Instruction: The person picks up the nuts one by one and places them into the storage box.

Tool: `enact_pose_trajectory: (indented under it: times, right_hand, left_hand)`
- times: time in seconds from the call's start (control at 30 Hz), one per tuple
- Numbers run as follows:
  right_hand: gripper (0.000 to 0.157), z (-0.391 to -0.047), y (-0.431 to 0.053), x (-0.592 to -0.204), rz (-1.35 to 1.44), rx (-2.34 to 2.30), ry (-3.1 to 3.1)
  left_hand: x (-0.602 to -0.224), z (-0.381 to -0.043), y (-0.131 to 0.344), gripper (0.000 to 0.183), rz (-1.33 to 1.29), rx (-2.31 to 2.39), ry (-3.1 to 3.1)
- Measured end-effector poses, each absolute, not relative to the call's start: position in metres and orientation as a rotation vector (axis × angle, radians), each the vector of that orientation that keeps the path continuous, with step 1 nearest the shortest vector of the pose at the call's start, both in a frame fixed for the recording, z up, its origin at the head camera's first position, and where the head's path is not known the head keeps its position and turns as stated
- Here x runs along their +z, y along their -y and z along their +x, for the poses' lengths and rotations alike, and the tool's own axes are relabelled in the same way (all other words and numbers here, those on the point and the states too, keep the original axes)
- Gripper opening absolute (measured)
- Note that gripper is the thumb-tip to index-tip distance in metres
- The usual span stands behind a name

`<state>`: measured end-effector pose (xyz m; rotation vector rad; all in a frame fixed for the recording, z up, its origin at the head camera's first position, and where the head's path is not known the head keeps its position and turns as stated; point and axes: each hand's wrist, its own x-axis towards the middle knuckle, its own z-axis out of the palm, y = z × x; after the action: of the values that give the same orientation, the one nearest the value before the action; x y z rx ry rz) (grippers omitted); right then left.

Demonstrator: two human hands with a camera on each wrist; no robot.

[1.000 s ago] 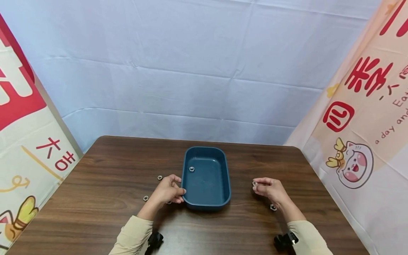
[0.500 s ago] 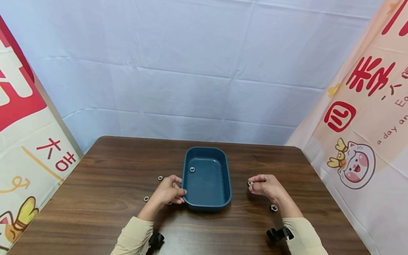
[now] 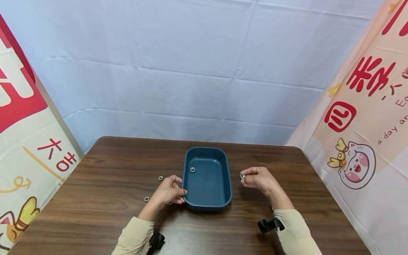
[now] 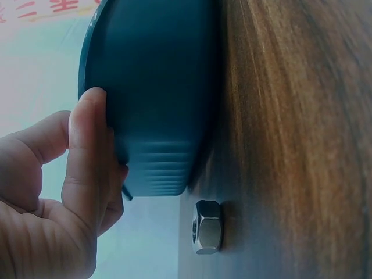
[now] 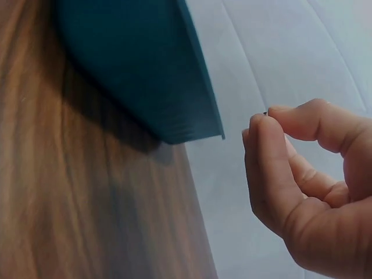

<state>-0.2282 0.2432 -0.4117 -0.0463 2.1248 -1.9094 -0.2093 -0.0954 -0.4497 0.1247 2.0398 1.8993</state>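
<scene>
"Firstly, entry one: what does the right hand (image 3: 260, 180) hold?"

"One held nut (image 3: 242, 176), silvery metal, pinched between thumb and fingertips, above the table (image 3: 95, 170), at the left end of that hand. Position: outside the blue tray (image 3: 207, 187), near its right wall."

"Which way does it point?"

"Holed face partly towards the head camera; exact axis, cannot tell. The right wrist view gives only a dark speck at the fingertips."

"Entry two, the tray?"

"Rectangular, rounded corners, mouth upward. Long axis runs away from the person, short ends near and far. Stands between the hands, touching the left hand (image 3: 169, 190)."

"That hand's state?"

"Gripping the tray's left wall, thumb over the rim, other fingers outside."

"Remaining nuts?"

"One inner nut (image 3: 192, 170), on the tray floor, ahead and right of the left hand. One far nut (image 3: 160, 178), just beyond its knuckles. One outer nut (image 3: 147, 199), left of its wrist. One part-hidden nut (image 3: 169, 203), by its lower fingers. One part-covered nut (image 3: 272, 209), beside the right wrist."

"Surroundings?"

"Pale cloth (image 3: 191, 71), beyond both hands; printed banners (image 3: 357, 141) to either side."
</scene>
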Motion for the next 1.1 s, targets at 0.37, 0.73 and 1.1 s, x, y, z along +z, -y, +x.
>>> enact_pose_trajectory:
  times: [0.37,0.73,1.1]
  right_hand:
    - [0.030,-0.240,-0.228,-0.405,-0.062,-1.796,-2.169]
    - [0.022,-0.253,-0.208,-0.400,-0.142,-1.672,-2.237]
    - [0.020,-0.265,-0.190,-0.395,-0.124,-1.618,-2.295]
  left_hand:
    - [-0.450,-0.209,0.095,0.039,0.116,1.911,-2.040]
    - [-0.450,-0.208,0.096,0.039,0.105,1.909,-2.047]
    - [-0.446,-0.206,0.095,0.039,0.104,1.926,-2.028]
